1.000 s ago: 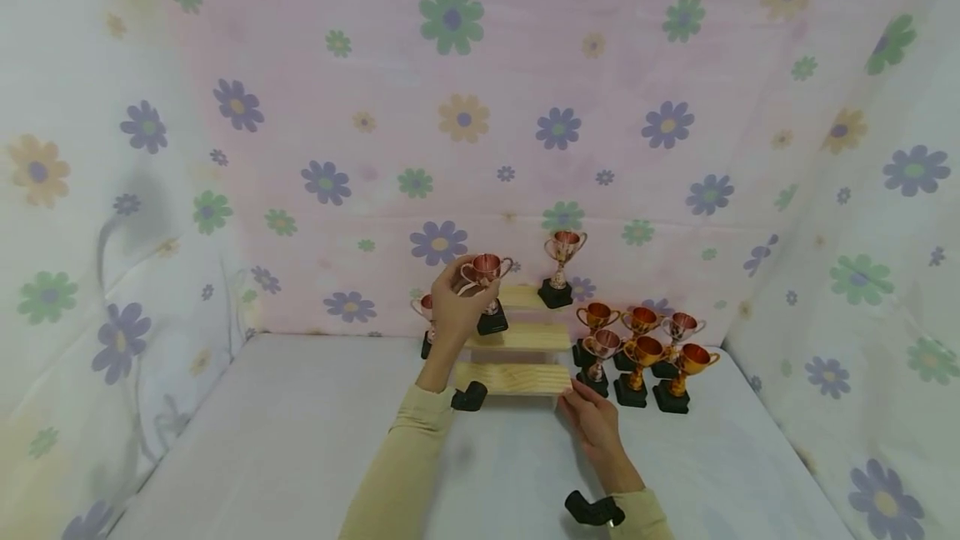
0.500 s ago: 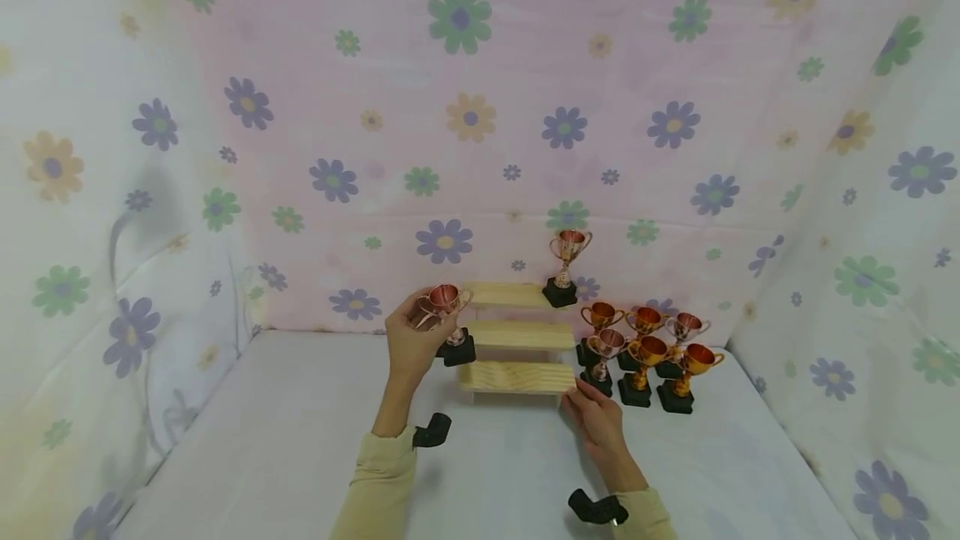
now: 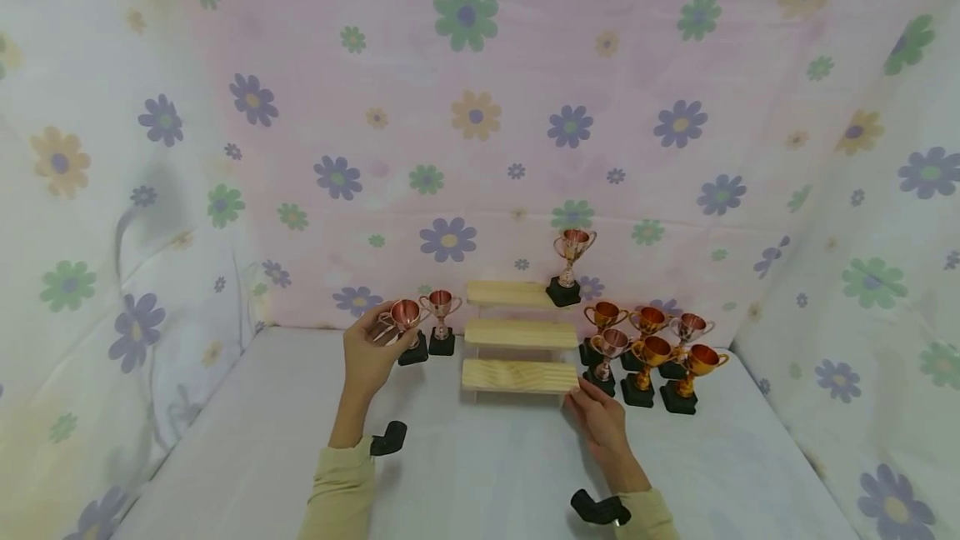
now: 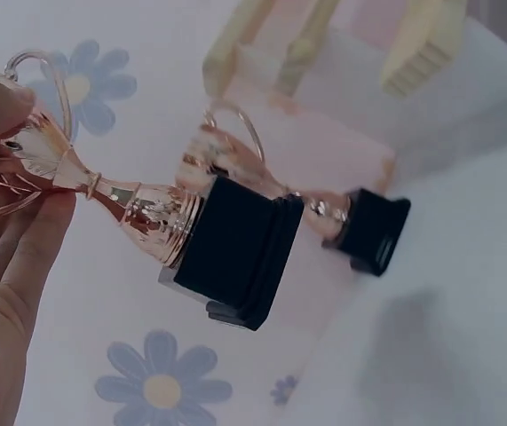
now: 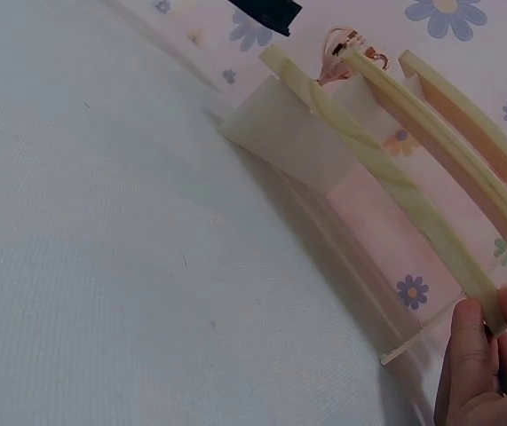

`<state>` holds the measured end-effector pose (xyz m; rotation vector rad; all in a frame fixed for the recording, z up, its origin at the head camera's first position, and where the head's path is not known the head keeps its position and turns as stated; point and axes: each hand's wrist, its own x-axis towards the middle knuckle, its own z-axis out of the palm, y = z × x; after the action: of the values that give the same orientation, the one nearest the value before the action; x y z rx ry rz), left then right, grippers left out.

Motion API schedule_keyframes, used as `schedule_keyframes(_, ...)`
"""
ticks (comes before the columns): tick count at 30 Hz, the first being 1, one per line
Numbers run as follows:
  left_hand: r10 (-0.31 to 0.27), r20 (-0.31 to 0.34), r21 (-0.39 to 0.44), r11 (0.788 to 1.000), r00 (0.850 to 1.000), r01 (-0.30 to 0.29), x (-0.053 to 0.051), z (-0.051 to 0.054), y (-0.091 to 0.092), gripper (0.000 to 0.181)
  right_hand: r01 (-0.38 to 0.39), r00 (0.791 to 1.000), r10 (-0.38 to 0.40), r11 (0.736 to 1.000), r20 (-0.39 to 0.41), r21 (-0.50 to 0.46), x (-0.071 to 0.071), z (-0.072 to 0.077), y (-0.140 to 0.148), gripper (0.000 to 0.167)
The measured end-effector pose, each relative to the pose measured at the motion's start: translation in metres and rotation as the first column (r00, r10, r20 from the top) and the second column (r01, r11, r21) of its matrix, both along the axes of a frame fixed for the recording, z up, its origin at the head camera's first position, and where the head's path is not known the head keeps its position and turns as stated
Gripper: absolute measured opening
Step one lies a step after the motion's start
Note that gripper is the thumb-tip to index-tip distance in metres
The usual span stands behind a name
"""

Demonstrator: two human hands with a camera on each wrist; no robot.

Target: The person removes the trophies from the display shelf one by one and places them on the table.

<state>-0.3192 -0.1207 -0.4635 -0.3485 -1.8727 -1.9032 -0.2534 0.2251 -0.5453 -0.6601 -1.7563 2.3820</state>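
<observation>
My left hand (image 3: 367, 363) holds a rose-gold trophy cup (image 3: 405, 317) by its bowl, left of the wooden three-step display stand (image 3: 519, 375). The left wrist view shows thumb and fingers around that bowl, with the black base (image 4: 240, 244) hanging free of the fingers. Just right of it, a second rose-gold trophy (image 3: 441, 315) stands upright on the table. My right hand (image 3: 602, 432) pinches the right end of the stand's lowest step, thumb against fingers, as the right wrist view shows. Another rose-gold trophy (image 3: 573, 257) stands at the right end of the top step.
Several trophies, some gold (image 3: 681, 382) and some rose-gold (image 3: 608, 348), stand close together right of the stand, near my right hand. A flowered cloth backdrop (image 3: 517, 148) rises behind the white tabletop (image 3: 480, 473), with cloth sides at left and right.
My left hand has carried its trophy left and down from in front of the stand's upper steps, uncovering the steps and the trophy beside them. The right hand keeps its grip on the lowest step.
</observation>
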Motion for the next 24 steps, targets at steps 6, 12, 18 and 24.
schedule_keyframes(6, 0.001, 0.001, -0.002, 1.0, 1.0, -0.001, -0.015, -0.022, -0.014, 0.048, 0.003, 1.0, -0.003, 1.0, -0.006, -0.005, -0.002, -0.002, 0.001, 0.049)
schedule_keyframes(12, -0.017, 0.085, -0.072, 0.997, 0.996, 0.023, -0.031, -0.034, -0.022, 0.051, 0.005, 1.0, -0.005, 1.0, -0.007, -0.002, -0.002, -0.004, 0.001, 0.049)
schedule_keyframes(18, -0.021, 0.183, -0.134, 0.99, 0.983, 0.046, -0.052, -0.037, -0.025, 0.048, -0.006, 1.0, 0.006, 1.0, 0.004, 0.003, -0.002, -0.004, 0.002, 0.05)
schedule_keyframes(24, -0.017, 0.231, -0.184, 0.981, 0.973, 0.061, -0.073, -0.043, -0.031, 0.048, -0.008, 1.0, 0.008, 1.0, 0.002, -0.005, -0.001, -0.004, 0.002, 0.05)
